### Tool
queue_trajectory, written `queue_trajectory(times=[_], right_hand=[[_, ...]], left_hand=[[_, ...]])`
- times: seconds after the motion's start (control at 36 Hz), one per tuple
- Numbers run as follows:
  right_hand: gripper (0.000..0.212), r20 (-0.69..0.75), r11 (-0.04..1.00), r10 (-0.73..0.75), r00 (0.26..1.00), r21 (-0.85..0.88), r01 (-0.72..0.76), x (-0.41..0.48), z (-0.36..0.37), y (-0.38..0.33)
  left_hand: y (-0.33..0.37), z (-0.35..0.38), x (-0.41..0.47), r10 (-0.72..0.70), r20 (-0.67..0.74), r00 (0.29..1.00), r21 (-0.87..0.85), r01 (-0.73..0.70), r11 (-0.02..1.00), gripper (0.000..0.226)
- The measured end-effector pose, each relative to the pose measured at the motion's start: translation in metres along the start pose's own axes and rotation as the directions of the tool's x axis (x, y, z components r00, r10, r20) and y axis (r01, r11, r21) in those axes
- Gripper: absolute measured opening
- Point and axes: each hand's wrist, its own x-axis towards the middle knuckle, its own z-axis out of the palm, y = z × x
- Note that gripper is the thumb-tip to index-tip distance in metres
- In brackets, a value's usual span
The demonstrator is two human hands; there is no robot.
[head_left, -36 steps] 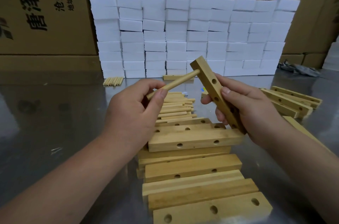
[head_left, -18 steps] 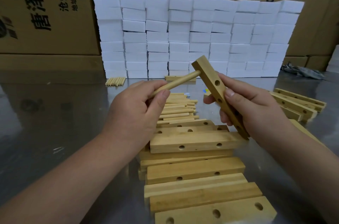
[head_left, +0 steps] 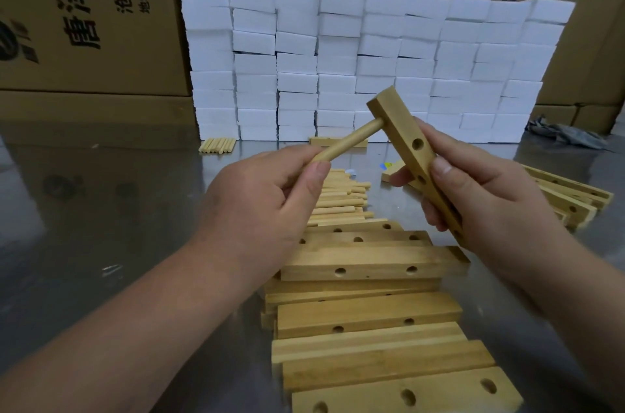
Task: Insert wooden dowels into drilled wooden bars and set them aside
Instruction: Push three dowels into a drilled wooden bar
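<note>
Nearest, below the held bar, a pale drilled wooden length raised in the air, a row of pale rectangular wooden bars with drilled holes lies overlapping on the shiny grey metal worktop. None of them shows a dowel, so I judge them not yet done. The closest one is cut off by the lower edge.

Above that row, the right hand has its grip wrapped round the lower half of the held bar, thumb on the drilled face. Left of the held bar, the left hand pinches a round pale wooden dowel between thumb and fingers. The dowel's far end meets the bar's side near its top. I take this as one insertion in hand. How deep the tip sits is hidden by the bar, and the bar's lower end is covered by the hand.

Just beyond and below the held bar lies a heap of loose wooden dowels, so plenty is left. Right of the held bar a group of drilled bars may be the set-aside lot, but I cannot make out dowels in them.

Far behind the held bar are a small bundle of dowels, a wall of white foam blocks and brown cardboard boxes.
</note>
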Motion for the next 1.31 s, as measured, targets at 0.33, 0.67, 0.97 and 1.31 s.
queue_trajectory(times=[0.33,0.67,0.97,1.31], right_hand=[[0.044,-0.015,1.000,-0.013,1.000,-0.022,0.013,-0.003,0.003,-0.006],[0.045,-0.021,0.999,-0.016,1.000,-0.043,0.015,-0.003,0.005,-0.005],[0.039,-0.058,0.998,-0.053,0.997,-0.049,0.050,-0.002,0.011,-0.001],[0.029,-0.459,0.942,0.303,0.835,0.278,-0.189,0.011,-0.003,0.010]], left_hand=[[0.009,0.000,0.001,-0.162,0.040,0.986,-0.233,0.167,0.958,0.026],[0.001,0.003,0.004,-0.294,0.199,0.935,-0.393,0.351,0.850,0.037],[0.002,0.002,0.010,-0.349,0.221,0.911,-0.438,0.412,0.799,0.044],[-0.059,0.013,0.010,-0.463,0.225,0.857,0.028,0.470,0.882,0.030]])
